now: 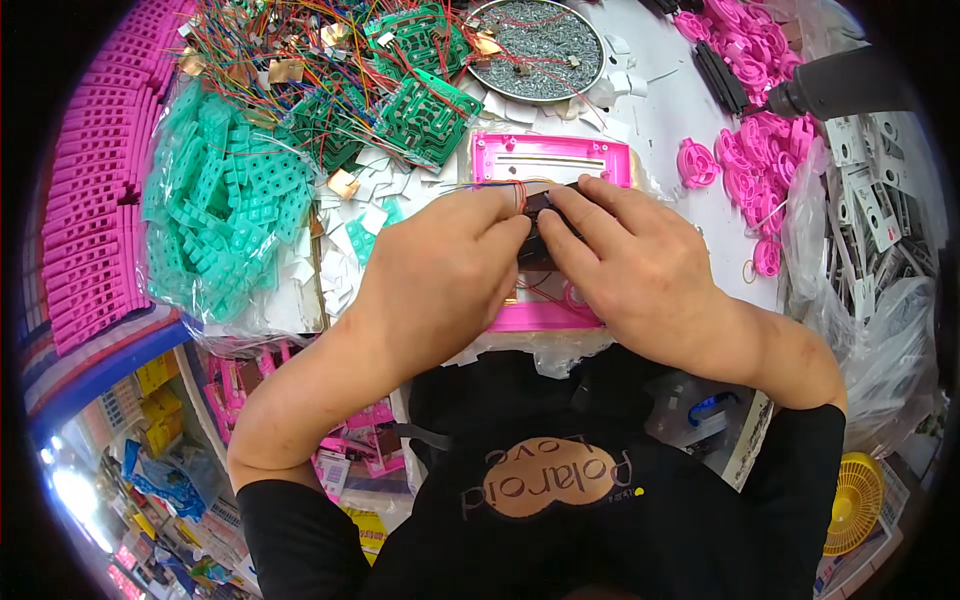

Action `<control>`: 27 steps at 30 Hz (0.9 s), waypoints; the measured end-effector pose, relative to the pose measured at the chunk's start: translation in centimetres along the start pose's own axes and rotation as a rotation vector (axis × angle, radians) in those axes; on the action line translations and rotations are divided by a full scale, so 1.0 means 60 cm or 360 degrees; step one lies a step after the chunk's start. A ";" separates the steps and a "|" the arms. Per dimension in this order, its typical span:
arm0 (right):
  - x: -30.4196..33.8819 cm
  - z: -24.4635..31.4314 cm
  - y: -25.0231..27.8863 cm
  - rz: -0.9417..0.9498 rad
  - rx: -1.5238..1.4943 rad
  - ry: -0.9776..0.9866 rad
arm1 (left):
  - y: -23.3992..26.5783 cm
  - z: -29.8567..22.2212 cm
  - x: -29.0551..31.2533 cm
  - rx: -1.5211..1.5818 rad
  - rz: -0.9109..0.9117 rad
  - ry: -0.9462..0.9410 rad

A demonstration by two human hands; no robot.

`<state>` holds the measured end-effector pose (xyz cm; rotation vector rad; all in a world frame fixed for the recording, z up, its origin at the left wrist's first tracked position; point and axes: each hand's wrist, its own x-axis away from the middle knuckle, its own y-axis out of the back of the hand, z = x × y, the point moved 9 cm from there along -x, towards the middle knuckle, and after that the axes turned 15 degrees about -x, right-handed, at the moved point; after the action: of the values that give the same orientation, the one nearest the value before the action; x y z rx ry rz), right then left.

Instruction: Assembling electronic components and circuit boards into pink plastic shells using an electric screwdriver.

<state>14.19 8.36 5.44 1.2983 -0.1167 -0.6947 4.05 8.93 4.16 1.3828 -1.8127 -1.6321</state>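
A pink rectangular plastic case (540, 318) lies in front of me at the work surface's near edge. Over its middle, both hands meet at a black plastic part (535, 248), mostly hidden by my fingers. My left hand (440, 250) is closed, its thumb and curled forefinger gripping the part's left end, where thin red and blue wires come out. My right hand (640, 260) has its fingers bent over the part's right side and top. Metal strips (550, 160) show in the far part of the case, and thin wires lie in the near part.
Green circuit boards (425, 120) with tangled wires lie far left, beside a round tray of screws (540, 50). Teal rubber keypads (230, 190) and stacked pink casings (95, 190) are at left. Pink rings (750, 165), a dark arm (845, 85) and bagged grey-white parts (870, 215) are at right.
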 end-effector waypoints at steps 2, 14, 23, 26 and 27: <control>-0.002 0.000 -0.002 -0.0003 -0.0038 -0.0016 | -0.015 0.023 0.001 0.0361 0.0077 0.0222; -0.004 -0.001 -0.011 0.0006 -0.0075 0.0000 | -0.078 0.083 -0.038 0.0740 0.0631 0.0574; -0.003 -0.039 -0.006 0.0122 -0.0648 -0.0277 | -0.075 0.074 -0.033 0.0638 0.0614 0.0571; 0.010 -0.064 0.023 -0.0073 -0.0741 -0.0307 | -0.065 0.096 -0.047 0.0557 0.0514 0.0527; 0.022 -0.078 0.038 -0.0166 -0.0718 -0.0312 | -0.047 0.104 -0.076 0.0416 0.0369 0.0444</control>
<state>18.28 11.86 5.75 0.8075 -0.0469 -0.8796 2.56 16.54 1.43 1.3631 -1.9780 -1.0601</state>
